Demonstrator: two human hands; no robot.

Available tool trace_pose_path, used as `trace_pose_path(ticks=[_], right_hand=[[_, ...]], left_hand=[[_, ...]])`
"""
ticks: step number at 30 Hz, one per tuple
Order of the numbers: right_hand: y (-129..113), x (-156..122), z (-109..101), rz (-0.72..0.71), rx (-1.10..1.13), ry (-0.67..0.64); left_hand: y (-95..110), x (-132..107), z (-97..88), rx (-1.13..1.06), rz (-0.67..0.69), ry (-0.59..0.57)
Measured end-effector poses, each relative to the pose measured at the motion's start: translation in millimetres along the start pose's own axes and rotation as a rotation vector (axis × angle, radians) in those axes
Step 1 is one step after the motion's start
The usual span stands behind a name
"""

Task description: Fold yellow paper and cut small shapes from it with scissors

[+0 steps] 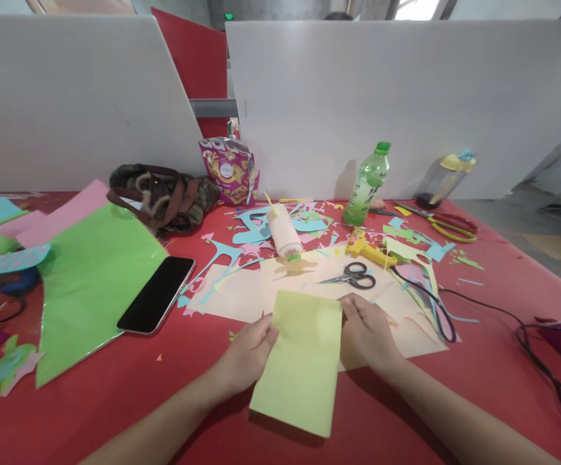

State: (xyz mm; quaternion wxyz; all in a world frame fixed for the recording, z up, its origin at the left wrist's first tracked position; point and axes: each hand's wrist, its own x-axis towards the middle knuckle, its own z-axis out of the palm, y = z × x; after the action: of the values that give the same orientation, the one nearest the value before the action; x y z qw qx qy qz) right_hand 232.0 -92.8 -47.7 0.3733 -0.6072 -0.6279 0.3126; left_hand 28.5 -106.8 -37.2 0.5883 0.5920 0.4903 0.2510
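Between my two hands I hold a folded sheet of yellow-green paper [304, 361], its near end lying low over the red table. My left hand [251, 352] pinches its left edge, thumb on top. At the upper right corner, my right hand [370, 332] grips the paper between thumb and fingers. Just beyond the sheet lie small scissors [355, 276] with black handles, on cream paper [232, 290]. A yellow hot glue gun [370, 248] rests behind them to the right. The white cylinder [284, 229] with a green tip stands on the paper too.
A black phone [157, 294] lies on green sheets [96, 278] to the left. Cut paper scraps [309, 223] litter the middle. Behind are a camouflage bag [164, 197], snack bag [229, 171], green bottle [367, 184] and larger scissors [449, 226]. A black cable [503, 310] crosses the right side.
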Motion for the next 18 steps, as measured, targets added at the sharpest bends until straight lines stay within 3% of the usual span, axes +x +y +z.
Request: trace_pose_path(ticks=[6,9,11,14,16,18], right_hand=[[6.2,2.2,1.4,-0.548,-0.133,0.086],[4.3,1.6,-1.7,-0.641,-0.150,0.049],[0.0,0.1,-4.9,-0.518,-0.041,-0.006],[-8.7,-2.2,-8.0,-0.082,0.124,-0.109],[-13.8,-3.1,-6.9,0.188,0.243,-0.182],[-17.9,-3.9,-3.7,0.278,0.290,-0.247]], left_hand=[[0.3,0.1,-0.1,-0.369,-0.197,0.006],[2.6,-0.1,-1.1,-0.327,-0.203,0.041],[2.5,0.7,-1.9,-0.285,-0.123,0.111],[-1.2,2.4,-2.7,-0.355,-0.030,0.184],[-4.2,2.4,-2.8,-0.379,0.055,0.176],[-5.3,0.8,-2.3,-0.356,0.156,0.110]])
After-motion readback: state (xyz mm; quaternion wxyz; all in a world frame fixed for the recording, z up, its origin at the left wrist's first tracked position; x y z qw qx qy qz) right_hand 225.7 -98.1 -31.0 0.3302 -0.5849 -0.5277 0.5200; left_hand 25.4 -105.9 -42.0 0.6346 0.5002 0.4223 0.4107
